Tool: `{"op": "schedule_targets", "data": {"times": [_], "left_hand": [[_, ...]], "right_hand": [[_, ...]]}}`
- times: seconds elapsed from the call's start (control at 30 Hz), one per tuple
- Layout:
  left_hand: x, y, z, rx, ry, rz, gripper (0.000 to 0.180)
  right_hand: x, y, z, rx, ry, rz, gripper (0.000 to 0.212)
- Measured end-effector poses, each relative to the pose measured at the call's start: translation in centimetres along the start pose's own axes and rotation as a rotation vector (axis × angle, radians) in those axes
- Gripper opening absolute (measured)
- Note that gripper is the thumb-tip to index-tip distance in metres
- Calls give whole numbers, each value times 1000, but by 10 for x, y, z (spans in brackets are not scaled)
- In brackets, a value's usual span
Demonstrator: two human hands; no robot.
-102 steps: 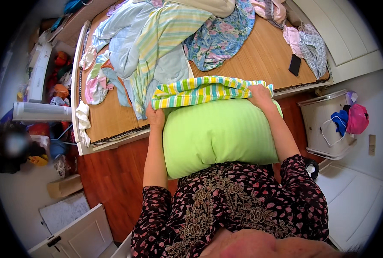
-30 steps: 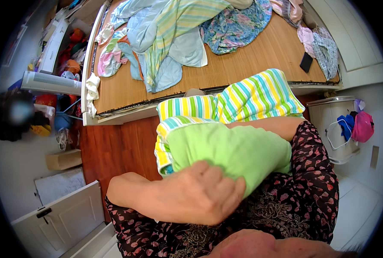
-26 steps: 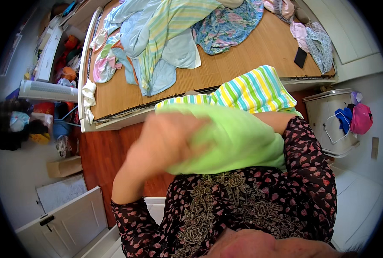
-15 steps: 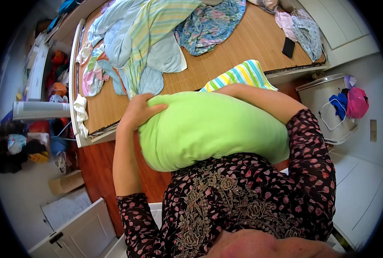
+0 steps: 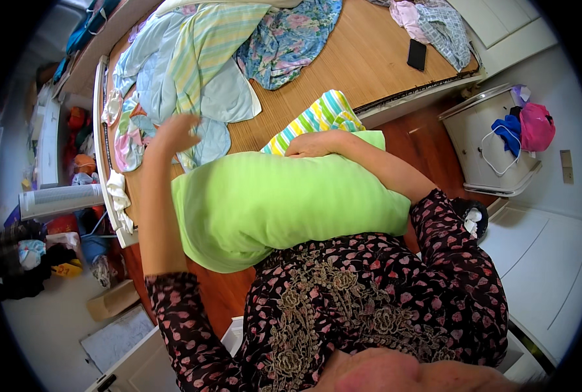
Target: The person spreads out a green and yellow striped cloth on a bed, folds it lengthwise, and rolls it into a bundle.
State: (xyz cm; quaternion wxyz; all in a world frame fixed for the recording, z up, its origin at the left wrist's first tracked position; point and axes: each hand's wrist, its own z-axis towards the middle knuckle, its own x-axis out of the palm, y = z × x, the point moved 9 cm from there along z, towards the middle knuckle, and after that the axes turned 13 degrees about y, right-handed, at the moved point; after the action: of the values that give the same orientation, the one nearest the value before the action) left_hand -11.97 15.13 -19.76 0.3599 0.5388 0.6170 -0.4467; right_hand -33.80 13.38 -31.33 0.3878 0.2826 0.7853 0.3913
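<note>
Now that my half-open, empty left hand [image 5: 177,135] is leaving the plump light-green fabric pillow [image 5: 284,196], my right hand [image 5: 315,144], its grip hidden, is seemingly steadying it alone.

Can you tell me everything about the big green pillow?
The pillow is plain light green, plump and soft-looking, with a smooth, cloth-like cover and creases near its lower left. It lies sideways in front of the dark patterned top, its near edge seemingly against it. The right hand is at its far edge, the right forearm across its right part. Striped cloth shows just beyond. The left hand looks clear of it.
</note>
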Motion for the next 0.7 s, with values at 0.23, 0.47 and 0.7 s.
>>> {"op": "schedule_targets", "data": {"times": [0.23,0.47,0.7], "left_hand": [[143,-202,137,468,474,-754,23],[143,-205,115,355,358,-896,29],[149,-220,112,312,488,-822,59]], "right_hand": [[1,5,-32,115,-212,-126,33],[-11,10,-172,572,-782,-142,40],[28,5,-161,544,-369,28,61]]}}
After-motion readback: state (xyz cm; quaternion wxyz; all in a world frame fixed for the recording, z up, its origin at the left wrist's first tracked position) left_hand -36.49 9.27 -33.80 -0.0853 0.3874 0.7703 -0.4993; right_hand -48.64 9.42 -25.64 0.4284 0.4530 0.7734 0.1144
